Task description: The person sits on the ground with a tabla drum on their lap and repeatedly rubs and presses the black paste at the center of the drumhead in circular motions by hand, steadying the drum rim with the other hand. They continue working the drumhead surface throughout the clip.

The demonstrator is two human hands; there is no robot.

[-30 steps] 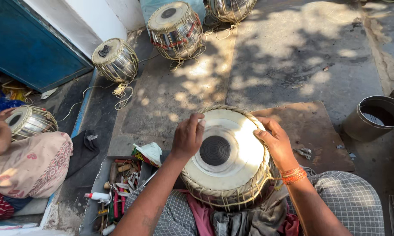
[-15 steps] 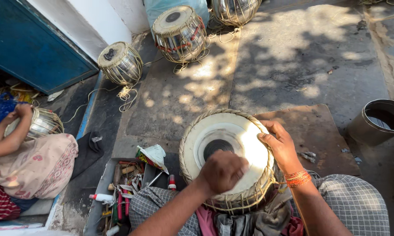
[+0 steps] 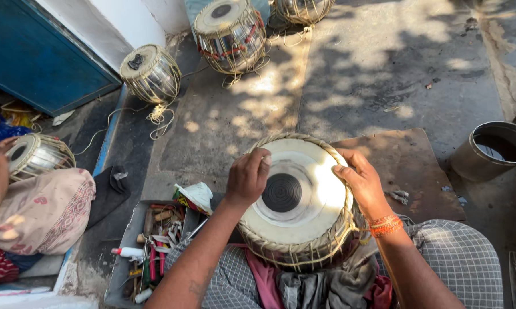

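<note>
The drum [image 3: 295, 200] is propped in the lap, head tilted up, directly between both hands. Its left rim is touched by the curled left hand [image 3: 247, 177]; the right rim is gripped by the right hand [image 3: 361, 183], fingers bent over the lacing. Hand tools are held in the tray [image 3: 126, 229] (left of the knee) — the metal bucket [image 3: 492, 150] seems empty.

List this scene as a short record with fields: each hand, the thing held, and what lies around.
left hand: rests on the drum's near-left rim, fingers curled
right hand: grips the right rim, orange threads at the wrist
drum: pale skin, black centre spot, laced sides, on the lap
left of lap: tool tray
ahead: three more drums by the wall
right: metal bucket
far left: another person with a drum
</note>
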